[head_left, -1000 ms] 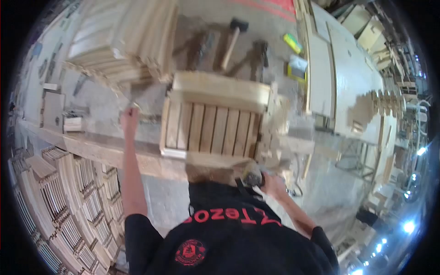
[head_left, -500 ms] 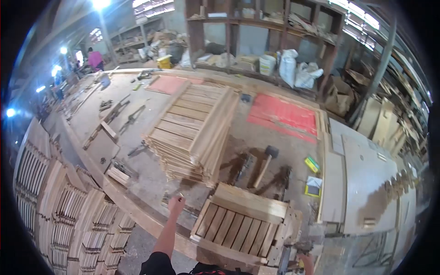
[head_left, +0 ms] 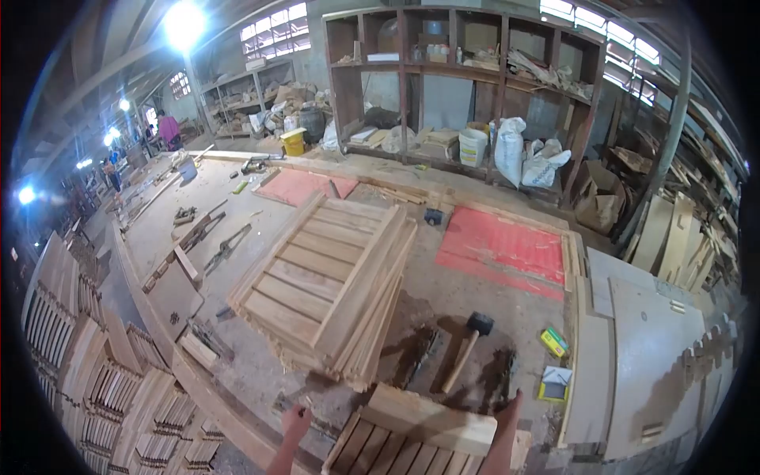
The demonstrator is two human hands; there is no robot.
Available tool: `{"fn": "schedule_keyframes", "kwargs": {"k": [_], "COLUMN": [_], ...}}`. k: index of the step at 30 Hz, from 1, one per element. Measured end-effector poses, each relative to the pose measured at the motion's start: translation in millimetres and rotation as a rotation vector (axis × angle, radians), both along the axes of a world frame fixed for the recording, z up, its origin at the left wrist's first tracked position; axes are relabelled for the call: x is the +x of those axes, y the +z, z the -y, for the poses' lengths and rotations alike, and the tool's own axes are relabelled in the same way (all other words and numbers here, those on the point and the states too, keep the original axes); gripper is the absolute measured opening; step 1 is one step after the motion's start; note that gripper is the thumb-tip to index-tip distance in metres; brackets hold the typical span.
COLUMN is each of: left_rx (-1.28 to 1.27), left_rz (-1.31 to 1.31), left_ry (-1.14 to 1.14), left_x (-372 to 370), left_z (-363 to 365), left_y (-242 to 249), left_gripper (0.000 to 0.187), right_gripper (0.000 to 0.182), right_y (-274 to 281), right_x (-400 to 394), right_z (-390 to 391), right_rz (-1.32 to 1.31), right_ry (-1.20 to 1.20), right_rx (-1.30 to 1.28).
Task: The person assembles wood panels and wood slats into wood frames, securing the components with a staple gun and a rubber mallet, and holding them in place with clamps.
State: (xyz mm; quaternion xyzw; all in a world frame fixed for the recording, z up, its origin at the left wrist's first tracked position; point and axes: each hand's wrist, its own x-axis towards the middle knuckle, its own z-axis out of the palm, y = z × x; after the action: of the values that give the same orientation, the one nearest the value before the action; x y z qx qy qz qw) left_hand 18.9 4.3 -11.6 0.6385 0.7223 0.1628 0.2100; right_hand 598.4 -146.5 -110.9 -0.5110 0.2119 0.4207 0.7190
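Observation:
A slatted wooden panel lies at the bench's near edge, its upper rail towards the far side. My left hand is closed just off the panel's left end; what is in its fingers, if anything, is too small to make out. At the panel's right end is my right hand, beside the rail, its grip blurred and partly hidden. Beyond the panel lie a black-headed mallet and dark metal clamps. A tall stack of similar slatted panels stands further back on the left.
On the right are a yellow-green box, a small yellow-edged tray and pale boards. Red sheets lie at the back. Stacked slatted pieces fill the lower left. Shelving lines the wall; a person is far off.
The view has tilted up, so the bench sits lower in the picture. My right hand has moved from the near right corner forward to the right end of the panel's upper rail.

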Motion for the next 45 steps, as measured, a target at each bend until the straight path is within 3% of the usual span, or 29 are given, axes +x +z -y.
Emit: {"fn": "schedule_keyframes", "kwargs": {"k": [3, 5, 8, 11, 14, 17, 19, 21, 27, 33, 35, 37, 39, 40, 45], "left_rx": [0.027, 0.034, 0.041, 0.129, 0.175, 0.210, 0.205, 0.161, 0.183, 0.072, 0.064, 0.072, 0.099, 0.102, 0.012], "left_rz": [0.160, 0.257, 0.222, 0.190, 0.230, 0.203, 0.179, 0.220, 0.223, 0.253, 0.253, 0.212, 0.246, 0.257, 0.254], "left_ry": [0.131, 0.188, 0.198, 0.213, 0.205, 0.223, 0.207, 0.215, 0.161, 0.202, 0.198, 0.191, 0.193, 0.186, 0.244], "left_x": [16.0, 19.1, 13.2, 10.6, 19.2, 13.9, 14.7, 17.9, 4.4, 19.0, 19.4, 17.6, 9.3, 3.9, 26.9], "left_z": [2.8, 3.0, 2.7, 4.1, 4.4, 6.8, 6.8, 6.6, 4.5, 5.9, 6.2, 5.3, 8.0, 6.4, 5.5], "left_y": [21.1, 26.7, 18.1, 6.6, 29.2, 20.5, 23.3, 31.6, -9.4, 23.5, 28.9, 20.1, -1.3, -6.5, 31.2], "left_gripper": [0.024, 0.023, 0.022, 0.023, 0.023, 0.023, 0.023, 0.023, 0.021, 0.024, 0.026, 0.027, 0.027, 0.027, 0.025], "right_gripper": [0.048, 0.043, 0.038, 0.033, 0.035, 0.040, 0.037, 0.034, 0.027, 0.029, 0.026, 0.025, 0.023, 0.023, 0.026], "right_y": [-19.2, 14.8, 27.7, 12.5, -2.1, -38.2, -31.2, -9.3, 41.1, 77.4, 62.9, 60.2, 69.5, 55.8, 19.1], "right_x": [6.8, -1.8, 1.2, 31.2, 37.4, 63.9, 62.5, 51.8, -5.8, -40.3, -48.1, -46.7, -45.3, -32.4, -15.7], "right_z": [-17.4, -27.6, -38.2, -38.1, -25.9, -28.7, -40.0, -51.0, -32.2, -32.8, -33.7, -47.2, -46.1, -47.3, -63.9], "right_rz": [-0.128, -0.010, 0.031, -0.252, -0.442, -0.324, -0.160, 0.087, 0.959, 1.585, 1.734, 1.752, 1.625, 1.790, 1.665], "right_ry": [-0.138, 0.062, 0.165, 0.128, 0.156, 0.146, 0.185, 0.292, 0.554, 0.386, 0.085, -0.046, 0.007, 0.079, 0.063], "right_rx": [-0.057, -0.148, 0.239, 0.177, 0.511, 0.350, 0.174, 0.004, -0.349, -0.829, -0.678, -0.511, -0.364, -0.477, -0.593]}}
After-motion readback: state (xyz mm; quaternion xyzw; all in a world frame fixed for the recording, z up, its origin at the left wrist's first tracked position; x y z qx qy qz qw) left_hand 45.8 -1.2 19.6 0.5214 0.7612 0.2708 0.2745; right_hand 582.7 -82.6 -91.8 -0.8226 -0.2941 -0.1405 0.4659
